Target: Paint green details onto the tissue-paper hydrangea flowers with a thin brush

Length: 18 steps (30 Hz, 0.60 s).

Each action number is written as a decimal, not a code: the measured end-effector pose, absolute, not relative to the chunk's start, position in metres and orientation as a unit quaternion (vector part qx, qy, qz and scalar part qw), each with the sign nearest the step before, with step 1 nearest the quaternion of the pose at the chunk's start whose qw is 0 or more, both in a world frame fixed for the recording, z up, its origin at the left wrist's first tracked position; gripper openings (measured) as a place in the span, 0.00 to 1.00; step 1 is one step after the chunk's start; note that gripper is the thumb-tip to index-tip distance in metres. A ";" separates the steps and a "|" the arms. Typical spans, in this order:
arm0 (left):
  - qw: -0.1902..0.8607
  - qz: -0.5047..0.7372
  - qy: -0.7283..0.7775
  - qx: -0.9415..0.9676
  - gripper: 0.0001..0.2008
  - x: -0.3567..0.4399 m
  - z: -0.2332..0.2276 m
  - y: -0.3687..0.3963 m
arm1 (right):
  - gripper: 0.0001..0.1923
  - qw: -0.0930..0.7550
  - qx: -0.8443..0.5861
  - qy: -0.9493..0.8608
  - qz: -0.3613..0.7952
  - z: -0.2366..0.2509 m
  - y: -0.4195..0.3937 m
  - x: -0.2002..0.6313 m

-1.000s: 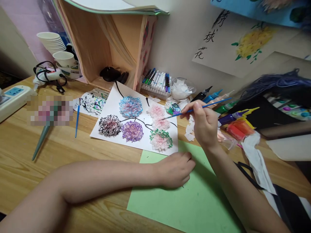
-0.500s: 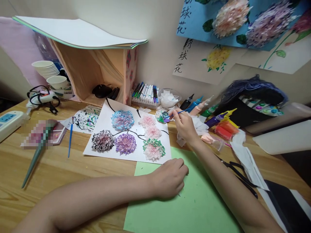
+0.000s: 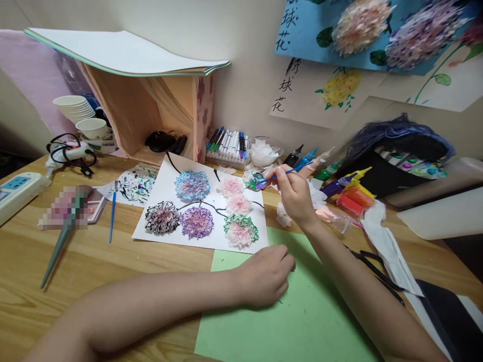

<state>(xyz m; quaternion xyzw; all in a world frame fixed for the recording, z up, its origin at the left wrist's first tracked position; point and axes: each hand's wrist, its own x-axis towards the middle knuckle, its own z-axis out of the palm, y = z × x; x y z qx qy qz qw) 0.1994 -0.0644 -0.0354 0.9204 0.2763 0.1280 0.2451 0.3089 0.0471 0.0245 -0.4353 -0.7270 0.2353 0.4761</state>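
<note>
One power strip (image 3: 17, 188) lies at far left, then one grey-green tapered tool (image 3: 56, 256), and one spare brush (image 3: 112, 216) beside one paint-smeared paper (image 3: 138, 183). Next comes one white sheet (image 3: 141, 234) bearing six ruffled flowers: one black-edged flower (image 3: 163, 217), one blue flower (image 3: 191, 186), one purple flower (image 3: 196, 222), two pink flowers (image 3: 231, 186) touching one above the other, and one green-edged flower (image 3: 241, 231) just below them. Behind the sheet sits one box of markers (image 3: 226, 146), too crowded to count surely. The left hand (image 3: 264, 276) rests on one green sheet (image 3: 234, 322), fingers curled under; I cannot tell whether it holds anything. Above it, one paint palette (image 3: 254, 180) lies by the white sheet's right edge, near one bowl of paper scraps (image 3: 266, 151). The right hand (image 3: 296, 196) pinches one blue paintbrush (image 3: 292, 172) narrowly between thumb and fingers, its tip at the palette; contact is unclear. Several paint bottles (image 3: 332, 187) crowd beyond, then one pair of black scissors (image 3: 377, 271).
</note>
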 end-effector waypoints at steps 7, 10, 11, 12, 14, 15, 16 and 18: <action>0.238 0.140 0.264 0.924 0.08 0.200 -0.034 -0.064 | 0.21 0.393 -0.361 -0.791 0.299 0.051 0.010 0.294; 0.238 0.140 0.263 0.924 0.08 0.200 -0.035 -0.064 | 0.20 0.375 -0.358 -0.808 0.282 0.047 0.004 0.289; 0.234 0.141 0.264 0.925 0.08 0.200 -0.035 -0.064 | 0.20 0.370 -0.357 -0.811 0.278 0.045 0.003 0.287; 0.230 0.142 0.264 0.926 0.08 0.200 -0.036 -0.064 | 0.20 0.365 -0.354 -0.815 0.277 0.042 0.003 0.286; 0.227 0.144 0.263 0.927 0.08 0.201 -0.037 -0.064 | 0.19 0.355 -0.347 -0.825 0.272 0.039 0.002 0.283; 0.228 0.144 0.262 0.927 0.09 0.201 -0.038 -0.064 | 0.19 0.350 -0.344 -0.830 0.266 0.038 0.002 0.282; 0.232 0.144 0.260 0.926 0.10 0.201 -0.038 -0.064 | 0.19 0.345 -0.341 -0.836 0.258 0.037 0.002 0.281; 0.240 0.138 0.259 0.925 0.10 0.202 -0.039 -0.064 | 0.18 0.334 -0.339 -0.847 0.237 0.035 0.001 0.280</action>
